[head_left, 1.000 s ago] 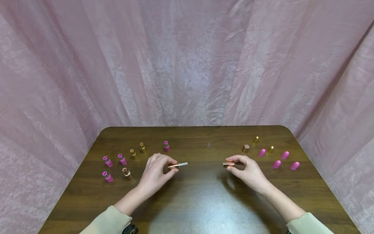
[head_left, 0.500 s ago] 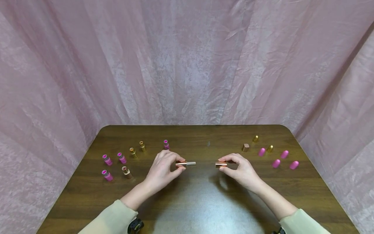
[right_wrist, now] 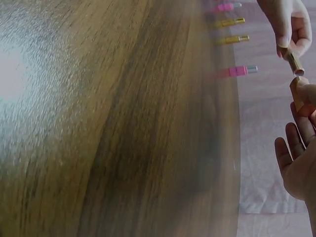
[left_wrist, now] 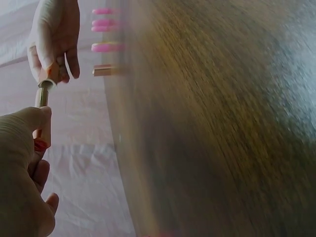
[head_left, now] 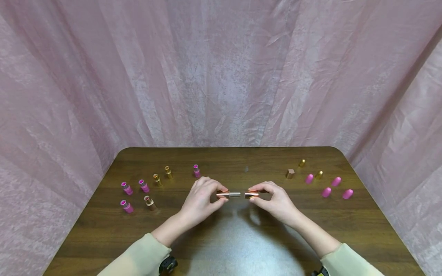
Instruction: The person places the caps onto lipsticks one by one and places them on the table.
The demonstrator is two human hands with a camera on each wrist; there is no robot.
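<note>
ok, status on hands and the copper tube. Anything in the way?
Left hand pinches copper tube. Right hand pinches copper cap. Tube's silver end faces cap, slight gap in head view. Nothing visible in that gap.

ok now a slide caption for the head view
Over a brown table, the left hand pinches a copper-coloured tube, facing a copper-coloured cap in the right hand.

The head view looked forward and down from above the counter, taking in the curtain behind it. The left wrist view, close behind the left hand, faced the right hand; the right wrist view, similarly close, faced the opposite way. Both wrist views, turned sideways, shared the two hands, the counter's far edge and the curtain.
</note>
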